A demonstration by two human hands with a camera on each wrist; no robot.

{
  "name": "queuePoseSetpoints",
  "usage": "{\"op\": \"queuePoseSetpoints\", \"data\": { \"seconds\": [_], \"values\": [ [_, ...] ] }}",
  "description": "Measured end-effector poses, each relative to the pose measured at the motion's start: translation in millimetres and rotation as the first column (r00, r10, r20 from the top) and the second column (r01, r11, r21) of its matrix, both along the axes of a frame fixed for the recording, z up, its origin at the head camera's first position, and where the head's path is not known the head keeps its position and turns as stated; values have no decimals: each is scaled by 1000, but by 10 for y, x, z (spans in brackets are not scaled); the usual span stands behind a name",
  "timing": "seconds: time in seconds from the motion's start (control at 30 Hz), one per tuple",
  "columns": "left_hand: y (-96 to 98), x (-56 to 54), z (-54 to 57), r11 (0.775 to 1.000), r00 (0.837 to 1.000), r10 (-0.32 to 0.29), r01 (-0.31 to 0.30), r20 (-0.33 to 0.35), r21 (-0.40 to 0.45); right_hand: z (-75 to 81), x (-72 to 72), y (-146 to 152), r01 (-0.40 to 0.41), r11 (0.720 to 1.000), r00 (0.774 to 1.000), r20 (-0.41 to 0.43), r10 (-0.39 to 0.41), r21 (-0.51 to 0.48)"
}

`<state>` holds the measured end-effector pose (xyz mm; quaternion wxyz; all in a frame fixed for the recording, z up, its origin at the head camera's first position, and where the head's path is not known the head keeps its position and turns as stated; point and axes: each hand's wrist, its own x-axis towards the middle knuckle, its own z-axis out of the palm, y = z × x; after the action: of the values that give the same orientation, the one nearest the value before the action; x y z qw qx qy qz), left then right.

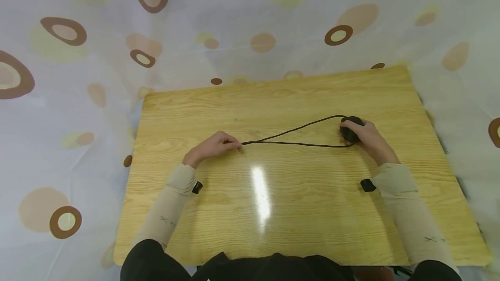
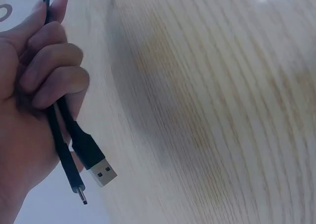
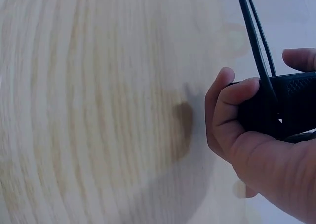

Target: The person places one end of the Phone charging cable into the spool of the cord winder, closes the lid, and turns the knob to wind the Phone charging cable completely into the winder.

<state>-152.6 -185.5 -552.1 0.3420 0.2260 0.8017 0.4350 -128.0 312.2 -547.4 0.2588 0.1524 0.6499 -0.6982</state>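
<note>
My left hand (image 1: 215, 145) grips the two ends of a black USB cable (image 1: 304, 144), over the left middle of the table. In the left wrist view, a USB-A plug (image 2: 88, 149) and a slimmer plug (image 2: 69, 167) with a thin metal tip stick out below the curled fingers. Two strands run to the right and spread apart towards a rounded black object (image 1: 354, 121). My right hand (image 1: 371, 140) holds that object, fingers curled round it. A patterned, mesh-like side (image 3: 301, 93) of it shows in the right wrist view; its kind is unclear.
A light wood-grain table (image 1: 234, 229) lies below both hands, with a bright reflection near its middle. A patterned sheet (image 1: 242, 21) hangs behind it and along both sides. Small black wrist cameras (image 1: 367, 185) sit by the cuffs.
</note>
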Motion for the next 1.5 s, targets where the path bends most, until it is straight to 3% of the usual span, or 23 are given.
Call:
{"op": "queuePoseSetpoints", "data": {
  "seconds": [0.17, 0.43, 0.87, 1.2, 1.27, 1.4, 1.5],
  "values": [
    [28, 68, 27, 1000, 1000, -3, 3, -10, 25, -1, 31, 76, 36, 999, 999, 37, -34, -35],
    [-26, 205, 9, 1000, 1000, 11, -11, 0, 4, -2, 51, 75, -5, 999, 999, 38, 6, -31],
    [-58, 257, -33, 997, 997, 11, -17, -72, -73, -76, 70, 19, 19, 994, 1000, -8, -20, -104],
    [-122, 289, -34, 991, 987, 83, -95, -135, -91, 1, 85, 107, 92, 985, 996, 27, -89, -145],
    [-124, 291, -39, 992, 987, 82, -94, -137, -85, 5, 78, 123, 95, 987, 995, 38, -91, -130],
    [-115, 301, -31, 986, 980, 110, -128, -166, -105, -11, 78, 104, 43, 998, 997, 61, -46, 42],
    [-99, 309, -39, 974, 966, 146, -178, -213, -140, -31, 92, 72, -17, 985, 997, 71, 5, 172]
  ]
}}
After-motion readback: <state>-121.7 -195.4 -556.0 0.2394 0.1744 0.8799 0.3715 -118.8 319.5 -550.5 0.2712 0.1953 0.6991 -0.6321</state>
